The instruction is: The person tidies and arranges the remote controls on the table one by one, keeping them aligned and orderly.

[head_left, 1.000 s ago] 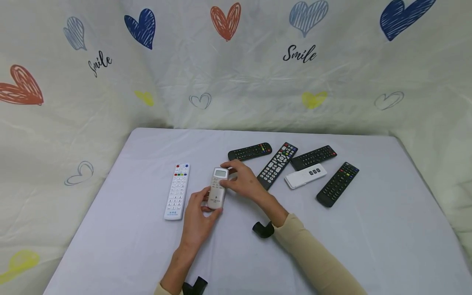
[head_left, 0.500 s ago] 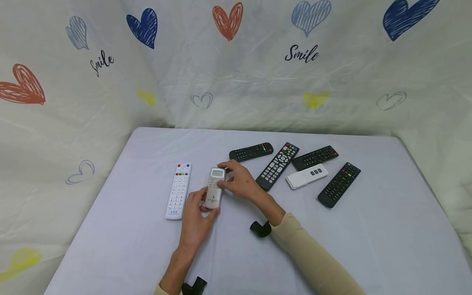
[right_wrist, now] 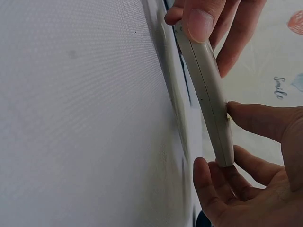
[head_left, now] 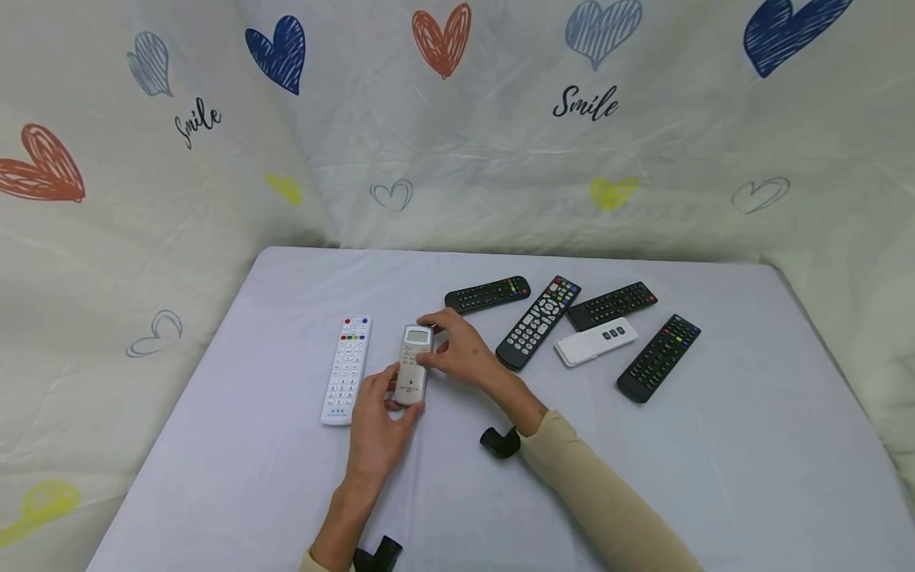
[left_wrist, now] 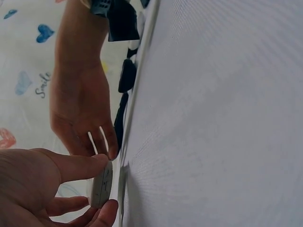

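Note:
Both hands hold a small off-white remote control with a little screen (head_left: 412, 373). My left hand (head_left: 375, 437) grips its near end, thumb on one side and fingers on the other. At the far end is my right hand (head_left: 461, 349), with its thumb on the button face and its fingers curled at the top edge and beneath. In the right wrist view the remote's thin side (right_wrist: 210, 99) shows between the hands, and it appears slightly off the table. A longer white remote (head_left: 345, 373) lies flat just left of the left hand.
Several other remotes lie to the right: a black one (head_left: 488, 295) at the back, a black one with pale buttons (head_left: 538, 323), another black one (head_left: 613, 306) touching a small white one (head_left: 596, 342), and a black one (head_left: 658, 359) farthest right. The white-clothed table (head_left: 643, 492) meets a heart-printed backdrop (head_left: 493, 127).
The held remote and my right hand have shifted a little to the left, closer to the long white remote. My left hand has moved slightly with them. Both grips look the same.

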`<state>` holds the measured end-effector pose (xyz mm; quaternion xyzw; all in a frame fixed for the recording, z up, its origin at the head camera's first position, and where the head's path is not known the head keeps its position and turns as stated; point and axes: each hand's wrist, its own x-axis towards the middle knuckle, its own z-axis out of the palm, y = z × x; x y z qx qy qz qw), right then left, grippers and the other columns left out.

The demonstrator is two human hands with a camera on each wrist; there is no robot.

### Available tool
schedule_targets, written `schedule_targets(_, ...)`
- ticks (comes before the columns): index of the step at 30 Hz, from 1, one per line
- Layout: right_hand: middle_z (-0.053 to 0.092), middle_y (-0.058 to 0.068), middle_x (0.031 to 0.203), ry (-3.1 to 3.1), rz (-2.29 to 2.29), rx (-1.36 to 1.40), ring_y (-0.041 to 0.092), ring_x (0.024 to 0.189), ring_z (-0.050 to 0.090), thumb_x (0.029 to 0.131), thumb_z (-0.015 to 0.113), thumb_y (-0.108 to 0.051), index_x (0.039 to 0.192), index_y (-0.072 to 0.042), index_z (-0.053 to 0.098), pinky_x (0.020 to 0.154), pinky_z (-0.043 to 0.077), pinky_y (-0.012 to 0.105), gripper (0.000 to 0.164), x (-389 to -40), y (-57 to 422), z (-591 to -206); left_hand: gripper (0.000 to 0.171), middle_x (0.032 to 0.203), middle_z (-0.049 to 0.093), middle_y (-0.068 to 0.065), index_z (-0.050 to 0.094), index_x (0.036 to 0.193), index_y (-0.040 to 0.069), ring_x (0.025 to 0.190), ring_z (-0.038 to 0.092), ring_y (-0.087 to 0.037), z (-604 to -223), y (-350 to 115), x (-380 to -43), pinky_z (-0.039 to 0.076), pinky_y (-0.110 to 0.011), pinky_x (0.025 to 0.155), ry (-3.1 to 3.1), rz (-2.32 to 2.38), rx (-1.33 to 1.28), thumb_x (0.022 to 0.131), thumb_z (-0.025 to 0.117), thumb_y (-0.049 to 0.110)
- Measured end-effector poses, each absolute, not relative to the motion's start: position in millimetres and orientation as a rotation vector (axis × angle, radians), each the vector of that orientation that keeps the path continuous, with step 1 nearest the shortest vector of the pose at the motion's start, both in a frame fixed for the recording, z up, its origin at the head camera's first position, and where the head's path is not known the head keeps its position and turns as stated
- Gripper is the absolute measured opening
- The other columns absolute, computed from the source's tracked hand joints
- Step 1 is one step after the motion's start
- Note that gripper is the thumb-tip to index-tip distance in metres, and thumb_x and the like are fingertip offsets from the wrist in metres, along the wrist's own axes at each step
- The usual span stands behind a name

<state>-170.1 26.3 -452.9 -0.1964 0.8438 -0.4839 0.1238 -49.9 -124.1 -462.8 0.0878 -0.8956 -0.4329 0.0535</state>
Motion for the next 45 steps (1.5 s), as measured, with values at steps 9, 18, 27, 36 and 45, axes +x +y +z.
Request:
schedule_targets(9, 0.06, 0.013, 0.131, 2.489, -1.366, -0.607, 0.025, 0.105, 0.065, 0.088, 0.084, -0.013, 0.14, -0.005, 0.062, 0.086, 0.059, 0.028, 0.057, -171.4, 23.3, -455.7, 0.07, 0.129, 0.062, -0.017, 0.055, 0.146, 0.002, 0.104, 0.063, -0.022, -465.7, -125.1, -50.1, 0.059, -0.028, 0.083, -2.732, -1.296, 0.285, 0.083, 0.086, 0.004)
schedule_targets(18, 0.061, 0.012, 0.129, 2.507, -1.347, -0.617, 0.024, 0.111, 0.063, 0.088, 0.084, -0.013, 0.139, -0.005, 0.062, 0.087, 0.059, 0.028, 0.057, -171.9, 21.1, -456.4, 0.07, 0.127, 0.062, -0.018, 0.055, 0.146, 0.002, 0.104, 0.064, -0.023, -466.6, -127.9, -50.9, 0.06, -0.029, 0.083, -2.731, -1.295, 0.273, 0.083, 0.086, 0.004)
schedule_targets(27, 0.061, 0.012, 0.128, 2.505, -1.325, -0.611, 0.023, 0.113, 0.062, 0.088, 0.084, -0.013, 0.14, -0.006, 0.062, 0.09, 0.06, 0.032, 0.057, -173.0, 18.4, -456.9, 0.069, 0.125, 0.062, -0.017, 0.056, 0.145, 0.002, 0.101, 0.064, -0.023, -468.0, -130.0, -51.1, 0.059, -0.028, 0.083, -2.735, -1.288, 0.275, 0.083, 0.086, 0.004)
schedule_targets(36, 0.061, 0.011, 0.129, 2.513, -1.298, -0.613, 0.022, 0.109, 0.061, 0.088, 0.084, -0.014, 0.14, -0.007, 0.063, 0.087, 0.058, 0.028, 0.057, -174.6, 15.7, -456.9, 0.07, 0.127, 0.061, -0.016, 0.055, 0.146, 0.002, 0.1, 0.062, -0.021, -467.8, -130.2, -51.2, 0.058, -0.026, 0.083, -2.743, -1.264, 0.3, 0.083, 0.087, 0.006)
schedule_targets(45, 0.063, 0.011, 0.13, 2.526, -1.253, -0.625, 0.02, 0.107, 0.06, 0.089, 0.083, -0.016, 0.141, -0.007, 0.062, 0.087, 0.056, 0.028, 0.057, -177.3, 12.2, -458.6, 0.071, 0.128, 0.061, -0.016, 0.054, 0.147, 0.001, 0.101, 0.061, -0.021, -468.9, -130.5, -51.1, 0.057, -0.027, 0.083, -2.746, -1.23, 0.292, 0.084, 0.086, 0.006)
